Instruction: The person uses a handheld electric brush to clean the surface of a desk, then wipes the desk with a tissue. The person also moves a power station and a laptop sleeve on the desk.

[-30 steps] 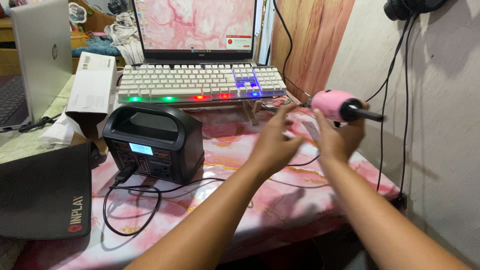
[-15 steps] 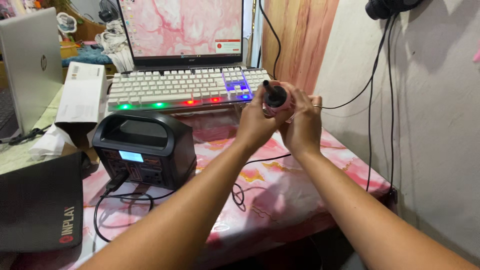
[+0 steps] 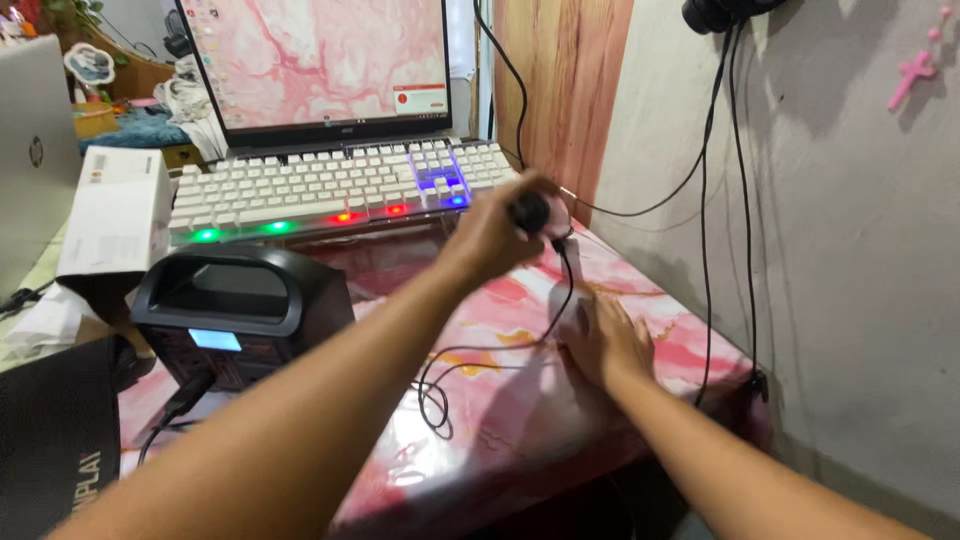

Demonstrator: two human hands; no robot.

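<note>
My left hand (image 3: 497, 232) is shut on a small pink tool with a black nozzle (image 3: 531, 212), held above the table just in front of the white keyboard (image 3: 330, 182). A black cable (image 3: 520, 340) hangs from the tool and loops over the pink marbled tabletop (image 3: 690, 340). My right hand (image 3: 607, 340) rests flat on the tabletop, fingers spread, next to the cable, holding nothing.
A black portable power station (image 3: 235, 310) with a lit display stands at the left. Behind the keyboard is a laptop screen (image 3: 325, 60). A white box (image 3: 115, 210), a grey laptop (image 3: 30, 150) and a black mat (image 3: 55, 450) lie at the left. Cables (image 3: 735, 200) hang down the right wall.
Both hands held the pink tool together before. My right hand has let go and dropped to the tabletop, while my left hand keeps the tool, its nozzle now turned toward me.
</note>
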